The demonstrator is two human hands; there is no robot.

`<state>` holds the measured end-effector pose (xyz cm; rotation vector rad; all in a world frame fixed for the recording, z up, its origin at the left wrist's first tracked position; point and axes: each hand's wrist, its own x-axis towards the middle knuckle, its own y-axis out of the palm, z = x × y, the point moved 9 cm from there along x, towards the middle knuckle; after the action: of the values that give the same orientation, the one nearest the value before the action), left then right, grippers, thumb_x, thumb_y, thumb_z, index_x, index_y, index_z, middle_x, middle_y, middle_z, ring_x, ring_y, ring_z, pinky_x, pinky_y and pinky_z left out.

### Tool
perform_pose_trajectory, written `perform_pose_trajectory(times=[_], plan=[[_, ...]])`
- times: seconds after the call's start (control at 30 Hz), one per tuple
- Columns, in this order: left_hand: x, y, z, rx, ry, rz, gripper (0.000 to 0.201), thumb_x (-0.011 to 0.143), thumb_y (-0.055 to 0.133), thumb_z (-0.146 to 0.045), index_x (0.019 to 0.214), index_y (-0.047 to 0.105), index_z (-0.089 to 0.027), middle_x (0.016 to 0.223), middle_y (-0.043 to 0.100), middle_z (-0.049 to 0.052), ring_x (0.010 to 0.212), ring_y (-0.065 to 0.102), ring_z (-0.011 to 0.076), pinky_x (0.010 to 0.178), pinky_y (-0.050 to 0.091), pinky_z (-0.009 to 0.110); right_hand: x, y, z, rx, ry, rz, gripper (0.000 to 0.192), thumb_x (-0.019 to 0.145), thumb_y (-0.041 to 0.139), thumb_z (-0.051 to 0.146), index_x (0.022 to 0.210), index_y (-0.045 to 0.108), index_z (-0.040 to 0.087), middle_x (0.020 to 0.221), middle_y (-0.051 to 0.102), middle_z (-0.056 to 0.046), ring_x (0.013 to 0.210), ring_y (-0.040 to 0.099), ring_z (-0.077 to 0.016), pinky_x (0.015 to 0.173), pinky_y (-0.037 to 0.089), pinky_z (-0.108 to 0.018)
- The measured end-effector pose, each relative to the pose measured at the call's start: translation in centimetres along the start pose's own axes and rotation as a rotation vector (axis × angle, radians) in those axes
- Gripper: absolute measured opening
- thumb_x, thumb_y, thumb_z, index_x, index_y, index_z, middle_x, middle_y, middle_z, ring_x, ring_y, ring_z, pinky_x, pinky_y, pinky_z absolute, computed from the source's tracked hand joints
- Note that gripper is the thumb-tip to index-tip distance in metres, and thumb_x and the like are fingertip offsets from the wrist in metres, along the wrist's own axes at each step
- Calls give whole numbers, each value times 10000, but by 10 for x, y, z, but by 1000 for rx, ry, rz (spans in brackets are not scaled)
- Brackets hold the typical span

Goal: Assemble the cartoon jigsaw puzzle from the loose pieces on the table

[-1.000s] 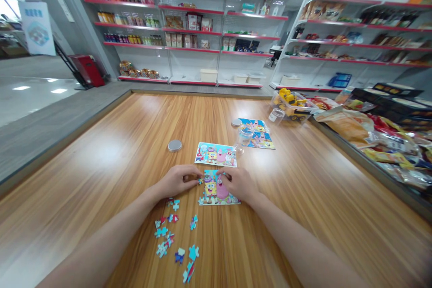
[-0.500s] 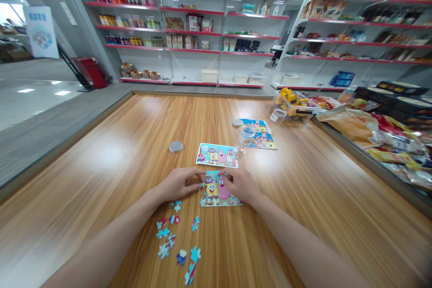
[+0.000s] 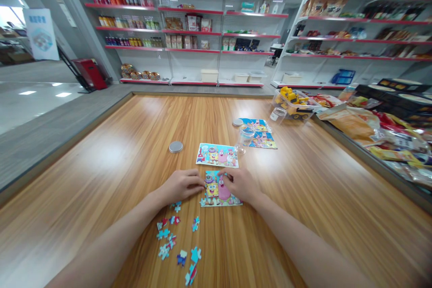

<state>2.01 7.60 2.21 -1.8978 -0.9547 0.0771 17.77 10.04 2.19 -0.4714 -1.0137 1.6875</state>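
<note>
A partly joined cartoon jigsaw puzzle lies flat on the table. My right hand rests on its upper right part, with index finger and thumb apart on the surface and nothing held. At the puzzle's left edge, my left hand has its fingers pinched together on a small puzzle piece, mostly hidden by the fingertips. Loose puzzle pieces are scattered below my left hand, several of them light blue. Just beyond the puzzle is a picture card with the same characters.
A grey round lid lies left of the card. Clear jars stand beside another lid and blue cartoon puzzles. Farther right are a clear bin of yellow toy trucks and packaged snacks. Stocked shelves line the back.
My left hand's fingers have closed together and its thumb has tucked under, hiding the piece at the puzzle's left edge. My right hand stays in place on the puzzle.
</note>
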Motion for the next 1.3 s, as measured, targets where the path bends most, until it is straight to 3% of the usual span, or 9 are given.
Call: perform_pose_trajectory(times=[0.27, 0.73, 0.97, 1.17, 1.3], plan=[[0, -3, 0, -66, 57, -4, 181, 904, 584, -258, 1004, 729, -214, 968, 660, 61, 838, 631, 139, 741, 499, 239, 0, 0, 1, 2, 0, 5, 245, 816, 518, 192, 930, 732, 223, 607, 630, 13, 535, 520, -120, 543, 305, -227], [0, -6, -6, 1, 54, 29, 173, 895, 594, -291, 984, 738, -256, 1053, 606, 51, 815, 604, 118, 682, 473, 210, 0, 0, 0, 7, 7, 10, 248, 825, 514, 199, 937, 733, 232, 592, 616, 18, 527, 513, -120, 538, 299, -228], [-2, -4, -9, 179, 40, 66, 203, 914, 558, -331, 984, 740, -276, 880, 559, 40, 692, 549, 109, 599, 407, 222, 0, 0, 1, 0, 7, 16, 252, 832, 508, 206, 945, 733, 225, 604, 624, 8, 544, 524, -129, 545, 307, -231], [2, 0, -20, 283, 36, 145, 208, 919, 526, -267, 910, 731, -237, 676, 631, 10, 595, 568, 117, 515, 303, 237, 1, 0, 1, 0, 2, 16, 250, 828, 509, 203, 946, 728, 229, 618, 624, 11, 573, 540, -131, 558, 315, -228], [6, 0, -27, 344, 12, 173, 226, 919, 512, -271, 869, 728, -228, 659, 667, 15, 586, 592, 132, 501, 269, 250, 1, 1, 1, 0, -2, 11, 251, 829, 505, 199, 940, 728, 225, 587, 595, 18, 552, 525, -126, 554, 309, -227]])
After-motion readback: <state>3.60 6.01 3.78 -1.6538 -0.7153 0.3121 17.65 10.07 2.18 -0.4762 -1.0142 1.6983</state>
